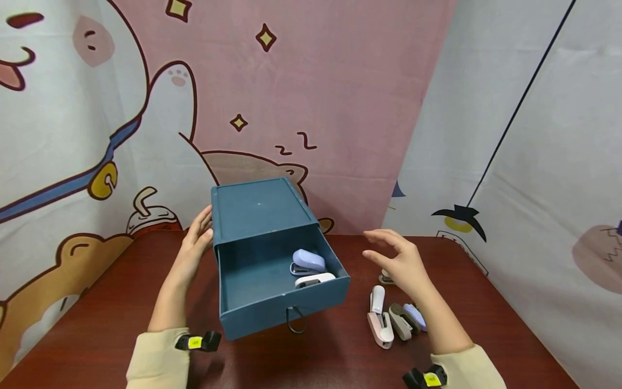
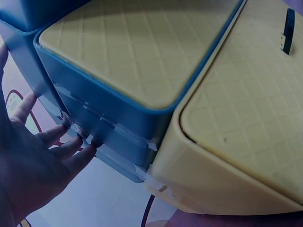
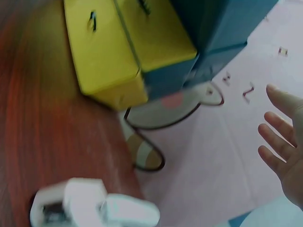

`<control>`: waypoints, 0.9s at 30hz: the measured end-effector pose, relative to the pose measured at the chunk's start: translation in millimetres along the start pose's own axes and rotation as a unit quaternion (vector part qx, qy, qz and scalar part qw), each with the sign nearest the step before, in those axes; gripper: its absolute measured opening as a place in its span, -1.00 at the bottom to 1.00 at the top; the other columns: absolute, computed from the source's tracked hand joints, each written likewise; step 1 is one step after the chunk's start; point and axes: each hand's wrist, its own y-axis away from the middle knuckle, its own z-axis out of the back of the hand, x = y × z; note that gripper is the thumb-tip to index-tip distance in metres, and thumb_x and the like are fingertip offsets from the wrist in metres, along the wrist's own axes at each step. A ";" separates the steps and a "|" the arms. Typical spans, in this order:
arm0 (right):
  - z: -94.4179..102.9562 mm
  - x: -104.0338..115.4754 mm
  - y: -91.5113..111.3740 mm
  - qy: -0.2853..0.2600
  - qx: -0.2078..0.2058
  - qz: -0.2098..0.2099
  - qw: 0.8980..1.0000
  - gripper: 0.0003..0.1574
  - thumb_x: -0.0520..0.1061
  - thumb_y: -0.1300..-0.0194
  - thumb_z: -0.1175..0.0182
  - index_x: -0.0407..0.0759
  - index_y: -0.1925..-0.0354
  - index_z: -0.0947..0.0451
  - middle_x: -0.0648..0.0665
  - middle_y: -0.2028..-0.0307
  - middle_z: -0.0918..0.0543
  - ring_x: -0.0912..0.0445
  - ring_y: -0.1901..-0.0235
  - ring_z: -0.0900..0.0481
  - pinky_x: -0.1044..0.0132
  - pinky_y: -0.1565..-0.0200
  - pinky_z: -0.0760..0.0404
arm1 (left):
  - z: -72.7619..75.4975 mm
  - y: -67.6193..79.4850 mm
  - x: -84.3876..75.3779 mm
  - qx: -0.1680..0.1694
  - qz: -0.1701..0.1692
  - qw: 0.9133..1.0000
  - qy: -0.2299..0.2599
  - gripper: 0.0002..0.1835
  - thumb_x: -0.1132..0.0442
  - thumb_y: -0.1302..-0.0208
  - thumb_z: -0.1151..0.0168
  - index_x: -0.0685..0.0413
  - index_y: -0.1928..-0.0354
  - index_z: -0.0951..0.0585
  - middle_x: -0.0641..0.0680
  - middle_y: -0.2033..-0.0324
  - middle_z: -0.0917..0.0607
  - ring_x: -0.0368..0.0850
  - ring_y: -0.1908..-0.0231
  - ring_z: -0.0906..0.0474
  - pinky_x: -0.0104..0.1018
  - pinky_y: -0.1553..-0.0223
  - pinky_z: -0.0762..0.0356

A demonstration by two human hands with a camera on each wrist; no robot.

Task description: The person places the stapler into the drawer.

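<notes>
A blue drawer box (image 1: 262, 208) stands before me with its drawer (image 1: 286, 313) pulled out. Inside, toward the right front corner, lie a lavender stapler (image 1: 309, 260) and a white stapler (image 1: 316, 279). My left hand (image 1: 190, 254) rests against the box's left side with fingers extended; in the left wrist view these fingertips (image 2: 64, 130) are at its taped edge. My right hand (image 1: 403, 265) is raised to the right of the box, apart from it, fingers spread and holding nothing. Below it on the table are a pink-and-white stapler (image 1: 380, 329) and a grey-brown stapler (image 1: 399, 322).
Another lavender stapler (image 1: 417, 317) lies by my right forearm, and one more stapler (image 1: 385, 279) is partly hidden behind that hand. Yellow-fronted drawers (image 3: 106, 56) sit under the blue box. A printed cloth (image 1: 359, 108) hangs behind the brown table (image 1: 116, 302).
</notes>
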 end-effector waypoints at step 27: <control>16.0 -110.2 27.6 0.068 0.055 -0.109 0.990 -0.45 -0.11 -0.22 -0.34 -0.29 -0.14 -0.51 -0.31 -0.09 -0.49 -0.25 -0.15 -0.36 -0.26 -0.11 -0.29 | 0.4 0.1 1.4 -0.001 -0.001 1.000 0.005 -0.38 0.14 -0.48 0.12 -0.10 -0.51 -0.01 0.11 -0.46 -0.01 0.12 -0.41 0.10 0.26 -0.28 0.07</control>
